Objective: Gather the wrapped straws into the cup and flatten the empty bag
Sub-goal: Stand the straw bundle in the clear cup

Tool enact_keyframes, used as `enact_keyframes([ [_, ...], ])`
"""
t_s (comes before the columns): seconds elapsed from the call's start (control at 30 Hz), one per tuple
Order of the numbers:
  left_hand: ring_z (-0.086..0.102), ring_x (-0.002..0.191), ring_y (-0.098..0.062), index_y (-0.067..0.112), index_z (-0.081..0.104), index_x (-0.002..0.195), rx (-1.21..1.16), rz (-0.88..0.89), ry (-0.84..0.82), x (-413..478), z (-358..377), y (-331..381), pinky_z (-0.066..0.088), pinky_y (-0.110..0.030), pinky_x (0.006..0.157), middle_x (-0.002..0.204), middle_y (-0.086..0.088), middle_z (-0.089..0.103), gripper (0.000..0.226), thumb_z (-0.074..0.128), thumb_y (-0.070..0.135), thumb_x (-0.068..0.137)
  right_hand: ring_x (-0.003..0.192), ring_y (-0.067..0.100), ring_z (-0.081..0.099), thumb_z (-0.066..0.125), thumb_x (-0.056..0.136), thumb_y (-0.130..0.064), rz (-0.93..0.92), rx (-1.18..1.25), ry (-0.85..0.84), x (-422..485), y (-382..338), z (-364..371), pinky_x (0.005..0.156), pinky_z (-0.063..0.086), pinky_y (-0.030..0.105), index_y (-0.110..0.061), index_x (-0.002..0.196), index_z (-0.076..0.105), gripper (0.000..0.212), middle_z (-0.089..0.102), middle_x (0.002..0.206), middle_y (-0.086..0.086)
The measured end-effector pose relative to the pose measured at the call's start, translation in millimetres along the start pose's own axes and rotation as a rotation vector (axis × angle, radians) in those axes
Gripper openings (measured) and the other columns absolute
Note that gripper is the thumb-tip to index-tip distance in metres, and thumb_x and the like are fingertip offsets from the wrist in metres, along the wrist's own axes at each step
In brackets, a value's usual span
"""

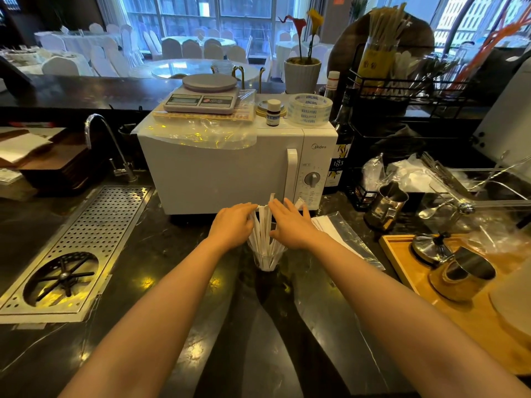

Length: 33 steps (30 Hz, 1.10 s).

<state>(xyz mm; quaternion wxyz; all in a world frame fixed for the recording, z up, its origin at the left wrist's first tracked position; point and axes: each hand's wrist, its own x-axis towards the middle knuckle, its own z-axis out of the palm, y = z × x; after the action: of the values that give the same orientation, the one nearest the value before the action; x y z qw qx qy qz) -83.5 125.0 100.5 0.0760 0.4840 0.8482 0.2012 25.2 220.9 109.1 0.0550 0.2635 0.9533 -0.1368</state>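
Crowding the frame centre, microwave backs cup; left hand and right hand loosely cradle straws; bag right.

Straws in cup; bag right; microwave behind.

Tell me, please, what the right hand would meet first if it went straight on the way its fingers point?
Probably the white microwave oven: the right hand, beside the white paper-wrapped straws, points away from the person toward the oven's front near its handle. Depth is hard to judge.
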Motion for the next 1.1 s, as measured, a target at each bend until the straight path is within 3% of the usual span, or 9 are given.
enact_keyframes([
  [0.23,0.021,0.141,-0.025,0.025,0.024,0.141,0.002,-0.007,-0.042,1.6,-5.5,3.1,0.021,-0.046,0.116,0.154,-0.008,0.023,0.053,0.039,0.015,0.091,0.143,0.027,-0.021,0.046,0.092,-0.04,-0.008,-0.002,-0.015,-2.4,1.9,-6.1,0.114,-0.009,0.054,-0.025,0.146,-0.01,0.079,-0.021,0.156,0.003],
  [0.53,-0.01,0.144,-0.023,0.032,-0.002,0.143,0.073,-0.001,-0.017,7.7,-7.6,20.1,-0.001,-0.047,0.116,0.157,-0.007,-0.008,0.058,0.027,0.044,0.094,0.142,0.024,-0.024,0.028,0.092,-0.055,0.045,0.106,0.083,-11.1,17.1,-15.7,0.113,-0.013,0.053,-0.03,0.142,-0.02,0.074,-0.027,0.154,0.004],
  [0.77,-0.01,0.144,-0.022,0.03,-0.005,0.143,0.043,0.089,0.021,16.6,0.8,60.3,-0.004,-0.047,0.116,0.157,-0.006,-0.008,0.061,0.026,0.046,0.093,0.143,0.022,-0.021,0.019,0.094,-0.052,0.122,0.219,0.173,-24.5,53.1,-27.0,0.114,-0.013,0.05,-0.027,0.143,-0.019,0.068,-0.025,0.155,0.003],
  [1.1,-0.004,0.144,-0.023,0.022,0.006,0.144,-0.09,0.229,0.015,33.1,41.2,134.0,-0.002,-0.039,0.117,0.157,-0.009,0.001,0.057,0.031,0.036,0.095,0.145,0.025,-0.013,0.022,0.095,-0.047,0.302,0.351,0.219,-39.5,134.8,-21.4,0.117,-0.005,0.047,-0.022,0.144,-0.016,0.067,-0.018,0.157,0.006],
])
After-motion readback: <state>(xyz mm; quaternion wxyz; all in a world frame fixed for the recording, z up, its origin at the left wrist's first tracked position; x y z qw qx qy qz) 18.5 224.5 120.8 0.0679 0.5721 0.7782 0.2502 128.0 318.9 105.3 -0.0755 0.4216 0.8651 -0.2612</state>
